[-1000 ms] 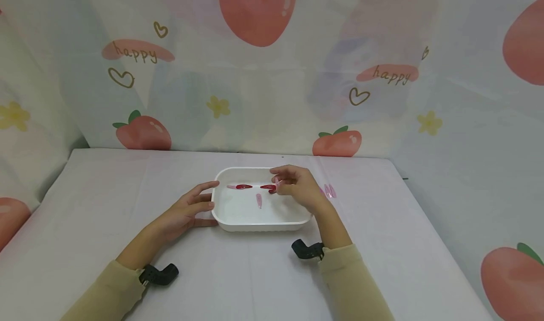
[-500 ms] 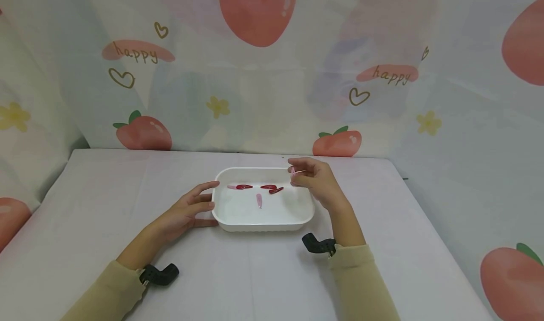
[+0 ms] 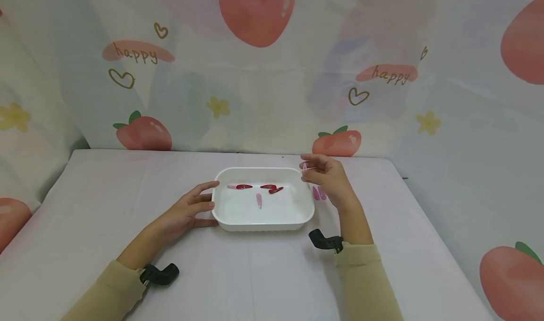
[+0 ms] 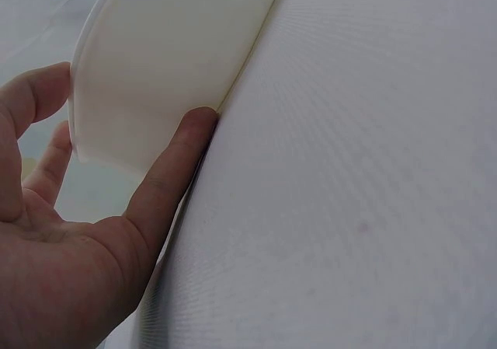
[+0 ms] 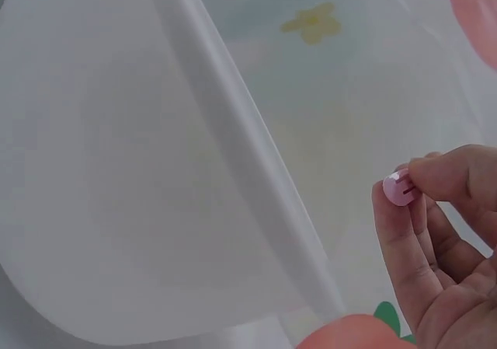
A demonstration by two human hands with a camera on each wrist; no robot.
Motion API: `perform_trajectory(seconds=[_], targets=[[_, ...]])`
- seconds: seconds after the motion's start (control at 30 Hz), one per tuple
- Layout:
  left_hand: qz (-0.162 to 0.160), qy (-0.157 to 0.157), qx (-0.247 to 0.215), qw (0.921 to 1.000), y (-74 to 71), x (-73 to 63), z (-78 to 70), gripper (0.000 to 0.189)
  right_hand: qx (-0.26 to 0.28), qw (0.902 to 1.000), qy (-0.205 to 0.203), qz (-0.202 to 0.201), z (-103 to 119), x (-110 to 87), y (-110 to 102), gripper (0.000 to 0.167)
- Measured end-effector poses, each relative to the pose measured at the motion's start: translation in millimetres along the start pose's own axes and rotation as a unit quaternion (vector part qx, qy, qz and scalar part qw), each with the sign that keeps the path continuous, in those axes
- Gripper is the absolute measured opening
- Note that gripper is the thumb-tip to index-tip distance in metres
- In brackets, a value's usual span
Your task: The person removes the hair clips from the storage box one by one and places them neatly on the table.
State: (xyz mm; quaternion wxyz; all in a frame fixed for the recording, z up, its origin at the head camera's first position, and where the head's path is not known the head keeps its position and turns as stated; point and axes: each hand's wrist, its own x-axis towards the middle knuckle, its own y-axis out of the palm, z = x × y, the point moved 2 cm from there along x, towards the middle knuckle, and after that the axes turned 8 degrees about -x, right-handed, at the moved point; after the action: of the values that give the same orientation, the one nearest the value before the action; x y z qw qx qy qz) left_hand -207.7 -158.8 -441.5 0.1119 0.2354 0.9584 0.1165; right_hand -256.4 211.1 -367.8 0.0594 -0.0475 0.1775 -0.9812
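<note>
In the head view a white tray [image 3: 263,219] stands on the table. Inside lie a pink clip [image 3: 259,201] near the middle, a red hair clip [image 3: 244,187] against a pink one [image 3: 231,187], and two red clips [image 3: 268,187] farther right. My left hand [image 3: 182,215] touches the tray's left end with spread fingers; in the left wrist view its thumb [image 4: 175,162] lies along the outer wall. Above the tray's right rim, my right hand [image 3: 329,177] pinches a small pink hair clip [image 5: 400,188] between thumb and index finger.
Two pink hair clips [image 3: 316,193] lie on the white tablecloth [image 3: 272,274] just right of the tray, below the right hand. Behind the table hangs a printed cloth [image 3: 263,85] with peaches and flowers. Each wrist wears a black camera [image 3: 325,240].
My right hand has moved right and slightly away from me, from over the tray to its right rim, still pinching the pink hair clip. The left hand keeps its place.
</note>
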Motion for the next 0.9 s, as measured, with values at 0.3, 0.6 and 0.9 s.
perform_trajectory(seconds=[0.3,0.6,0.9], targets=[[0.002,0.004,-0.006,1.0000,-0.4,-0.1,-0.1,0.065,-0.001,0.9997,0.002,-0.025,-4.3,0.3,-10.3,0.040],[0.001,0.004,-0.009,1.0000,-0.3,0.9,0.3,0.065,0.001,0.9989,0.009,-0.045,-8.8,-0.8,-21.0,0.038],[0.002,0.007,-0.004,1.0000,-1.9,0.6,1.1,0.067,-0.009,0.9948,0.047,-0.090,-21.3,-3.7,-39.0,0.039]])
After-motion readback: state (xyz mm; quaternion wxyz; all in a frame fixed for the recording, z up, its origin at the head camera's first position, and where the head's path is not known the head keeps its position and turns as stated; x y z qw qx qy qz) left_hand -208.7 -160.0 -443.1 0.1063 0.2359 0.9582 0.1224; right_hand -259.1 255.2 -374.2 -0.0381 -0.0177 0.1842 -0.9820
